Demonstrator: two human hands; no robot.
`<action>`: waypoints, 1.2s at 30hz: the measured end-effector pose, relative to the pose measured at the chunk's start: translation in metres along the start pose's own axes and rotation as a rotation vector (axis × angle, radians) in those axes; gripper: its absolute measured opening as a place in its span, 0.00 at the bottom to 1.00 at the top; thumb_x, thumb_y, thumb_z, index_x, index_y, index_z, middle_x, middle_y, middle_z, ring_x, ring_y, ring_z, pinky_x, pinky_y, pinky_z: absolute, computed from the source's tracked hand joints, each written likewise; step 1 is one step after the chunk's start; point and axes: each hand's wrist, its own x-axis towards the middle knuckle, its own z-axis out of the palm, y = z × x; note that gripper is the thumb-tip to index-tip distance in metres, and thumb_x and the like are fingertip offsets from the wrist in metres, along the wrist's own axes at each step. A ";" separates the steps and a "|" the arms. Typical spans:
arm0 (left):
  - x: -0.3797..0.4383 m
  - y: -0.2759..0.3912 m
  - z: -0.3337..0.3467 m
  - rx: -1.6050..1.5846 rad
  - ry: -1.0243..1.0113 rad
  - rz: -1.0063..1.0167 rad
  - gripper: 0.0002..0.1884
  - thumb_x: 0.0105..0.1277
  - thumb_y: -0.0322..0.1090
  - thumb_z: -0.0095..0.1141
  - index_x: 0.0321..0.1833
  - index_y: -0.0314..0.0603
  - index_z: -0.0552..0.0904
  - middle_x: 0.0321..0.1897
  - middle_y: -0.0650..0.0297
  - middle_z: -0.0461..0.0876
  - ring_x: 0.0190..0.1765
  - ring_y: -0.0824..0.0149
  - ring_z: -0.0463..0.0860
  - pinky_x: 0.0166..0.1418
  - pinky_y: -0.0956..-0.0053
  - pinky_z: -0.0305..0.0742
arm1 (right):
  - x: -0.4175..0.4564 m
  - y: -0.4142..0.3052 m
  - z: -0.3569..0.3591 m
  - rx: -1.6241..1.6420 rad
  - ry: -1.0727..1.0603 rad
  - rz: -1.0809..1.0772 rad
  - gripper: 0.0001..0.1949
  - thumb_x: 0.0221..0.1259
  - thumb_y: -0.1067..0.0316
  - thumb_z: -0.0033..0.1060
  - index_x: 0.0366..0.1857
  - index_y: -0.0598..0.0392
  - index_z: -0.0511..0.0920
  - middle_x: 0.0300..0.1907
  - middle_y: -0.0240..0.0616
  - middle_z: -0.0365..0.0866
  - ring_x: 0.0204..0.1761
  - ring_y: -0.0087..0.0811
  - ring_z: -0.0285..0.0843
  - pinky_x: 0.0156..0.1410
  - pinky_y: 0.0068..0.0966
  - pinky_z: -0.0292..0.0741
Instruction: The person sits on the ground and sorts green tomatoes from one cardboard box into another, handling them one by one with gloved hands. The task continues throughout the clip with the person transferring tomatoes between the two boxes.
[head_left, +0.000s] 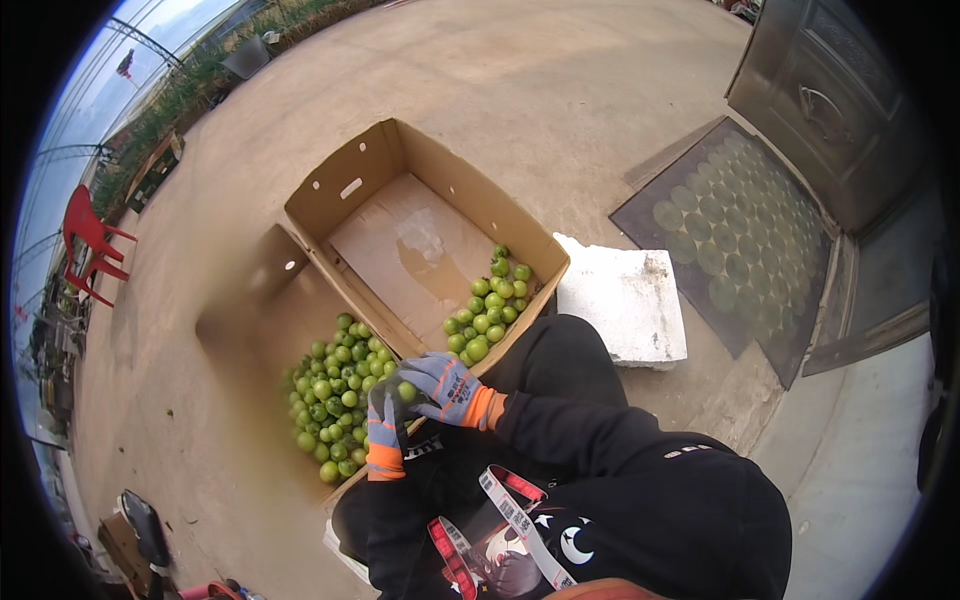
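Two open cardboard boxes sit side by side before me. A heap of green tomatoes (337, 405) fills part of the nearer-left box (281, 289), whose outer side is blurred. In the right box (480, 191), a smaller group of green tomatoes (491, 304) lies in the near corner. Both hands wear grey gloves with orange cuffs and meet over the boxes' near edge. Between the thumb and fingers of my right hand (454, 390) is a single green tomato (406, 391). My left hand (383, 431) is close against it; its dark fingertips blur together, hiding its grip.
A white foam slab (622, 304) lies right of the boxes, beside my knee. Beyond it are a dark doormat (739, 232) and a metal door (825, 105). A red plastic chair (91, 244) stands far left on the concrete floor (525, 67). Lower left is a black item (144, 525).
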 end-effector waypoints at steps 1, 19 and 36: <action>-0.001 0.012 0.007 0.081 -0.010 0.048 0.14 0.76 0.32 0.42 0.57 0.31 0.73 0.53 0.51 0.76 0.55 0.56 0.76 0.61 0.67 0.70 | 0.000 0.002 0.001 0.033 -0.005 0.013 0.30 0.56 0.50 0.65 0.62 0.51 0.71 0.61 0.49 0.71 0.61 0.51 0.68 0.68 0.44 0.65; 0.017 -0.057 -0.066 1.257 0.004 -0.772 0.61 0.47 0.55 0.73 0.80 0.68 0.44 0.79 0.45 0.38 0.79 0.43 0.47 0.73 0.50 0.62 | 0.002 0.016 0.005 -0.418 -0.116 0.567 0.33 0.65 0.45 0.50 0.72 0.45 0.61 0.72 0.52 0.59 0.65 0.51 0.69 0.74 0.42 0.57; 0.012 -0.077 -0.091 1.250 0.149 -0.843 0.30 0.62 0.37 0.56 0.69 0.41 0.66 0.57 0.45 0.77 0.61 0.49 0.76 0.60 0.59 0.75 | -0.002 0.019 0.018 -0.401 -0.030 0.521 0.32 0.62 0.46 0.55 0.69 0.46 0.65 0.69 0.49 0.64 0.61 0.52 0.69 0.67 0.44 0.63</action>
